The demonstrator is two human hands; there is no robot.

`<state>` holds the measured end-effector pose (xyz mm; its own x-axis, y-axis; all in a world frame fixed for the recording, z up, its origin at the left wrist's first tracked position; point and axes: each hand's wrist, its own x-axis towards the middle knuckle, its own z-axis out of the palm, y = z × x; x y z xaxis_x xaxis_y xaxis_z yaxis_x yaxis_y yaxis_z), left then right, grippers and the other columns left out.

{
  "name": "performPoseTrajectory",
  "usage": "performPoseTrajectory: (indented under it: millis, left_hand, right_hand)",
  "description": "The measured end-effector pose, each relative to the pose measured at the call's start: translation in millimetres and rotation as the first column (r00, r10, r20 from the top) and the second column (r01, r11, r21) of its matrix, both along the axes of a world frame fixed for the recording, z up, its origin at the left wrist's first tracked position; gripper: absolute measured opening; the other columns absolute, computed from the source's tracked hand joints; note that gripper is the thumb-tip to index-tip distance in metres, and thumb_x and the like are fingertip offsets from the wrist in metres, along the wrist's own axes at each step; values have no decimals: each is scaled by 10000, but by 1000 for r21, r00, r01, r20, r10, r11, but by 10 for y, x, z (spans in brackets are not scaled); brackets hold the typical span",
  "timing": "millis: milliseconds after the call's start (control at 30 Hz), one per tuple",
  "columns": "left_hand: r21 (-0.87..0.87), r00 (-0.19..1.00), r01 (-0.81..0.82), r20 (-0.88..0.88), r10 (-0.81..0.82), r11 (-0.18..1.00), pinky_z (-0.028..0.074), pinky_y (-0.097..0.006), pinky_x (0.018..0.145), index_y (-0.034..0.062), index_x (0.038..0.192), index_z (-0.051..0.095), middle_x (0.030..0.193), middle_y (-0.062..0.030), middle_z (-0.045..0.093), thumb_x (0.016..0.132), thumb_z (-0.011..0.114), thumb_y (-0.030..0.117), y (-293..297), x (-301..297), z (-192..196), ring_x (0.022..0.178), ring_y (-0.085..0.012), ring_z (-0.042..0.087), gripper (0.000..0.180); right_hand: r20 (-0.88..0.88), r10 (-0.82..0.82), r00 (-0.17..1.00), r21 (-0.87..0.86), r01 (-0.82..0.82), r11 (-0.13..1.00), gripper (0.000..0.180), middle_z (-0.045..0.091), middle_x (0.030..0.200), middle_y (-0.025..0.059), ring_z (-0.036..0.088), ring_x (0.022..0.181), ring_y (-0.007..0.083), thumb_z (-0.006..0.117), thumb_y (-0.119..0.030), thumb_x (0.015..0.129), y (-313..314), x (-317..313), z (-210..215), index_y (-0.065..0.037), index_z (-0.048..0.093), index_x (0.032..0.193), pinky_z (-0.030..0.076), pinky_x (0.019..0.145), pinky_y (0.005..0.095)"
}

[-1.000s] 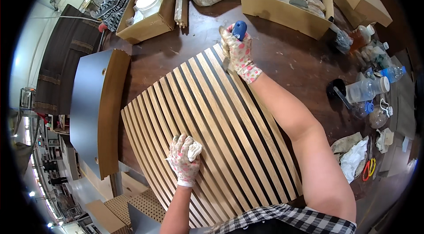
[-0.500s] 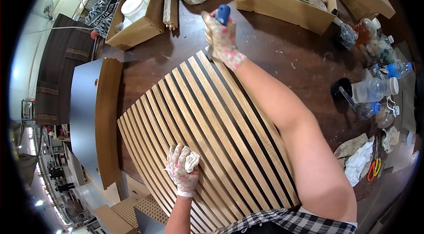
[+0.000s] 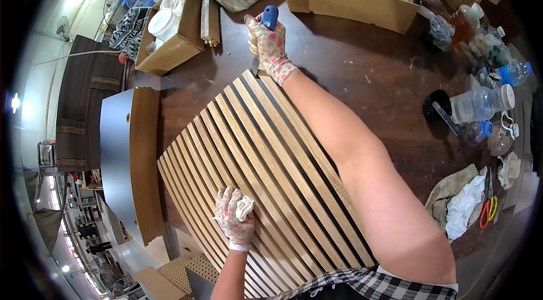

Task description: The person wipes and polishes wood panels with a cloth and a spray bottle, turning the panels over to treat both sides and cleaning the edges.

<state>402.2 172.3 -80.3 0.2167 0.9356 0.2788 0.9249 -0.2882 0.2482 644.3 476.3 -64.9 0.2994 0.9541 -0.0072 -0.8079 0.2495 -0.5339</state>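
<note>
A wood-grain slatted panel [image 3: 271, 187] with dark grooves lies slantwise on the brown table, its near end against my plaid-shirted front. My right hand [image 3: 268, 45], in a spotted glove, is closed round a blue-handled tool [image 3: 270, 17] at the panel's far corner. Part of what looks like its dark flat blade shows below the fist, by the ends of the slats. My left hand [image 3: 233, 221], gloved alike, rests on the slats at the panel's left part. A crumpled white cloth [image 3: 244, 208] is held at its thumb side, while the fingers lie against the wood.
A curved dark-faced board [image 3: 116, 158] stands left of the panel. Cardboard boxes [image 3: 350, 8] with bagged materials and a white tub [image 3: 163, 24] line the far side. To the right are plastic bottles [image 3: 481, 105], a black cup [image 3: 436, 106], rags [image 3: 464, 209] and scissors [image 3: 488, 212].
The whole view has shifted slightly, so the panel's far corner appears lower and further left. My right hand stays near that corner with the tool; my left hand barely moves.
</note>
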Motion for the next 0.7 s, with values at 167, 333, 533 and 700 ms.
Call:
performPoseTrajectory:
  millis: [167, 333, 533, 700]
  left_hand:
    - [13, 1000, -1, -1, 1, 1000, 346, -451, 987, 66, 969, 625, 1147, -151, 562, 689, 599, 92, -42, -74, -3, 1146, -349, 473, 282]
    - [-3, 1000, 10, 20, -10, 1000, 338, -456, 997, 58, 960, 626, 1127, -148, 574, 664, 584, 63, -22, -75, 6, 1137, -350, 478, 299]
    - [-16, 1000, -11, 28, 12, 1000, 316, -472, 1000, 94, 1042, 596, 1182, -129, 541, 650, 603, 74, -41, -82, 1, 1178, -358, 441, 393]
    - [4, 998, 66, -14, -66, 998, 309, -474, 1003, 99, 1047, 591, 1193, -131, 536, 657, 600, 61, -11, -108, -96, 1188, -354, 434, 392]
  right_hand:
    - [32, 60, 998, -92, -57, 994, 167, 428, 511, -37, 367, 367, 60, 619, -117, 815, -733, 139, -10, -155, 458, 789, 262, 329, 216]
    - [259, 148, 955, -72, -134, 988, 121, 450, 542, -22, 396, 390, 64, 586, -96, 820, -1738, 224, 19, -109, 465, 821, 304, 337, 203]
    - [134, 144, 980, -35, -141, 989, 169, 528, 662, -6, 535, 576, 72, 666, -55, 752, -1154, 90, 1, -117, 532, 834, 449, 516, 192]
    - [393, -90, 915, -9, 101, 995, 142, 526, 649, -25, 495, 565, 63, 667, -113, 750, -383, -75, 82, -87, 529, 734, 400, 516, 202]
